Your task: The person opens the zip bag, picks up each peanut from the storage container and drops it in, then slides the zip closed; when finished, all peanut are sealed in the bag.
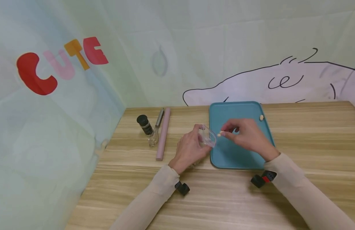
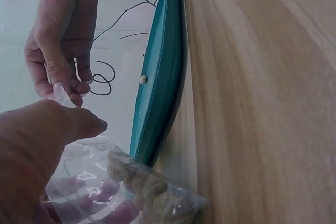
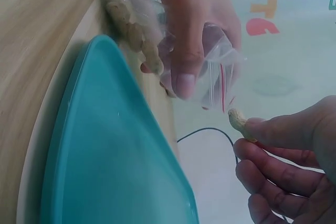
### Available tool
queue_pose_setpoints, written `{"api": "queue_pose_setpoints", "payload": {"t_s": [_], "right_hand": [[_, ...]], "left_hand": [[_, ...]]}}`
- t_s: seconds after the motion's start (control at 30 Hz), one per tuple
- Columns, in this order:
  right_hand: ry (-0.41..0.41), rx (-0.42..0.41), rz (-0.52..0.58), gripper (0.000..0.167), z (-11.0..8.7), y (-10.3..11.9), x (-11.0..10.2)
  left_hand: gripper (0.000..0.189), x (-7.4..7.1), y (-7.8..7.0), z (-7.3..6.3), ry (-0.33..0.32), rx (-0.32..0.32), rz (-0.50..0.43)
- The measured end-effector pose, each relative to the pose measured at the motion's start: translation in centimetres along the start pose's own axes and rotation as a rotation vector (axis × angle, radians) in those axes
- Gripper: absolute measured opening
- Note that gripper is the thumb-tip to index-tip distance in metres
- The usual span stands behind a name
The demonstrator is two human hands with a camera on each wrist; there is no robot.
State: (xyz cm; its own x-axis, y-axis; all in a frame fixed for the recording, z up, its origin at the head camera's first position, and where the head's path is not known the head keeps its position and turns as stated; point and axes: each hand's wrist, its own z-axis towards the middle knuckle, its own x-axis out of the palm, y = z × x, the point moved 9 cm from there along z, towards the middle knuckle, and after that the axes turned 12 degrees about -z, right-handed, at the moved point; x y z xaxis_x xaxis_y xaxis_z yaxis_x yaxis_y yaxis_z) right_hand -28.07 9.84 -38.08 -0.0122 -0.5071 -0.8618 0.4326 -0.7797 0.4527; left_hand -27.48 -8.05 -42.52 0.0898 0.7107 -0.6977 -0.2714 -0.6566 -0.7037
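Observation:
My left hand [image 1: 192, 145] grips a clear zip bag [image 1: 207, 136] by its upper part, left of the blue tray [image 1: 237, 158]. Several unshelled peanuts [image 2: 152, 190] lie in the bag's lower end. Its mouth, with a red zip line, gapes toward the right hand in the right wrist view. Between thumb and forefinger, my right hand [image 1: 247, 135] pinches one peanut [image 3: 239, 123], held above the tray close to the bag's mouth. Another peanut [image 1: 261, 118] sits on the tray near its far right edge.
Left of the hands, a pink rolling pin [image 1: 163, 135], a metal whisk [image 1: 155, 132] and a black-capped jar [image 1: 145, 124] lie or stand on the wooden table [image 1: 212, 195]. A printed cloth [image 1: 177, 57] hangs along the table's back and left sides.

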Motion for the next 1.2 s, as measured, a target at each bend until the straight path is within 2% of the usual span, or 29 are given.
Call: {"api": "queue_pose_setpoints", "payload": {"t_s": [0.27, 0.83, 1.07, 1.2], "right_hand": [[0.018, 0.0, 0.012, 0.008, 0.7, 0.7, 0.8], [0.03, -0.033, 0.036, 0.008, 1.0, 1.3, 1.6], [0.023, -0.03, 0.054, 0.009, 0.9, 0.8, 1.6], [0.014, -0.02, 0.046, 0.012, 0.7, -0.3, 1.3]], "left_hand": [[0.07, 0.0, 0.1, 0.0, 0.008, -0.017, -0.007], [0.069, 0.0, 0.0, -0.1, 0.001, 0.015, 0.001], [0.069, 0.0, 0.1, -0.1, 0.005, 0.013, 0.004], [0.069, 0.0, 0.1, 0.0, 0.001, 0.009, 0.009]]}}
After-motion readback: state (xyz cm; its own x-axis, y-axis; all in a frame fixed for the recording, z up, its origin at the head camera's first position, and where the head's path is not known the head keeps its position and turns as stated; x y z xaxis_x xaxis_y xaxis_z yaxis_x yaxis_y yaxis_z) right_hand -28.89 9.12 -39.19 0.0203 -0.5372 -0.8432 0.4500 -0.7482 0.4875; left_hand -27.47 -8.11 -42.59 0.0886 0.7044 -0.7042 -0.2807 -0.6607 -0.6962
